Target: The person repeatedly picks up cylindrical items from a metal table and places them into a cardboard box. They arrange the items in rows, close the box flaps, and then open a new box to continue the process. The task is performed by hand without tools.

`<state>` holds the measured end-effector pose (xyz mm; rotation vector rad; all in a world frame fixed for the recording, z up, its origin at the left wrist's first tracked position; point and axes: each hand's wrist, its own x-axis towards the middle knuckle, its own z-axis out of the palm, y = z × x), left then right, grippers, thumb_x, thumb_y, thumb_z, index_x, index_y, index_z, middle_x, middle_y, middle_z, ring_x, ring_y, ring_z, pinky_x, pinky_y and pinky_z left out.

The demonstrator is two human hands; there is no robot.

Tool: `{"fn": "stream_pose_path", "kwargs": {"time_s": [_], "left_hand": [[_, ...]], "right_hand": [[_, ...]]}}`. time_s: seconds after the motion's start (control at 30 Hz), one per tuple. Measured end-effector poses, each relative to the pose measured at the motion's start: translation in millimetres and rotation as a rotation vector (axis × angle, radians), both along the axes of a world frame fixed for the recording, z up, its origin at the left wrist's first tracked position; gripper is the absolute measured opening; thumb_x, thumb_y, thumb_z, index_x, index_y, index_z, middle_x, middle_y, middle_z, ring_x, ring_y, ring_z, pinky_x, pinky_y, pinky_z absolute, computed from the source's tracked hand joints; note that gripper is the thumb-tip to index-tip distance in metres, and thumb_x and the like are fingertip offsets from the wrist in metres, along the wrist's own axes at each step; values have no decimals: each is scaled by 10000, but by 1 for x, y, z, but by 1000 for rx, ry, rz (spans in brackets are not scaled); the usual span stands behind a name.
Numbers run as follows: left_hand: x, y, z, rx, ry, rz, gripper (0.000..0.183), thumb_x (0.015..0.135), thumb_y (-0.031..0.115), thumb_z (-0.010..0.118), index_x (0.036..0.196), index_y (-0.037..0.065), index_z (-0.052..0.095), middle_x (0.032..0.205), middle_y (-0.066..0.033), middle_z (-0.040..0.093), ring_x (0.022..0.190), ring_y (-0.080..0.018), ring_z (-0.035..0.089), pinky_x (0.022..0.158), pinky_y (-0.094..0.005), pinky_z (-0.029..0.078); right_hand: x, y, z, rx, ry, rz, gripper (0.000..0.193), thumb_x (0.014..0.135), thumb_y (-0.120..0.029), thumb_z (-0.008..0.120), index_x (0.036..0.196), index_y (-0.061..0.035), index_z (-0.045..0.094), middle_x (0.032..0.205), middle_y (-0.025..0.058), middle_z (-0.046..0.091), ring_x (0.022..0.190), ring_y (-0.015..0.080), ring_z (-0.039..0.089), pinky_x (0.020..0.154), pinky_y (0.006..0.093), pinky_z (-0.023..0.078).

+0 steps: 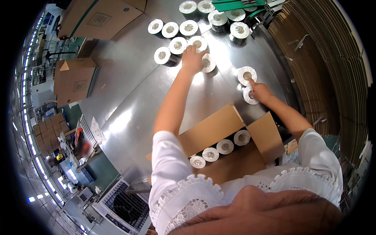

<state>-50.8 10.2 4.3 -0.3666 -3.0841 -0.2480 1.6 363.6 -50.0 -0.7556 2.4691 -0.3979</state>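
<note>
My left hand (192, 60) reaches over a loose group of rolls, dark-sided cylinders with shiny white wrapped ends. Its fingers bend onto one wrapped roll (199, 41), while the thumb side touches another roll (209, 64) just nearer. To the right, my right hand (261, 92) is at two rolls that touch each other. Its index finger lies at the core of the farther roll (246, 73), and the other fingers curl over the nearer roll (248, 98), partly hiding it. An open cardboard box (211, 126) close to my body holds several rolls in a row.
More rolls (188, 27) stand at the far side of the metal table (133, 94), by a green guide (233, 4). Stacked flat cardboard (325, 58) lines the right. Cardboard boxes (76, 80) stand at the left edge. Shop equipment lies beyond.
</note>
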Motion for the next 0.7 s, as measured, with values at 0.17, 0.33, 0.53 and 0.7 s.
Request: {"fn": "stream_pose_path", "kwargs": {"time_s": [0.17,0.33,0.53,0.7], "left_hand": [[-53,37,-49,-211,-229,-1,323,689,239,730,1012,226,723,1189,-93,524,1152,-292,448,925,-418,400],[-20,14,-87,-290,-251,10,325,702,414,733,976,238,727,1073,-109,594,1042,-297,557,863,-396,470],[87,-12,134,515,-357,416,398,702,354,749,1030,133,709,948,-83,644,914,-235,596,800,-349,473],[247,-56,254,1281,-234,805,295,817,132,684,1088,18,663,1093,-40,634,977,-131,583,879,-285,459]], "right_hand": [[5,12,3,23,-13,-55,620,753,-88,581,1331,15,381,769,206,643,698,379,636,656,460,517],[-4,2,-14,26,-18,26,653,745,-99,590,1352,9,375,754,198,646,695,363,645,668,459,520],[-11,4,-1,25,-94,7,698,723,-157,645,1352,2,388,784,213,650,733,366,644,700,457,516],[-25,31,45,-253,37,-156,728,754,-224,703,1397,-83,390,839,231,642,787,382,641,711,433,513]]}}
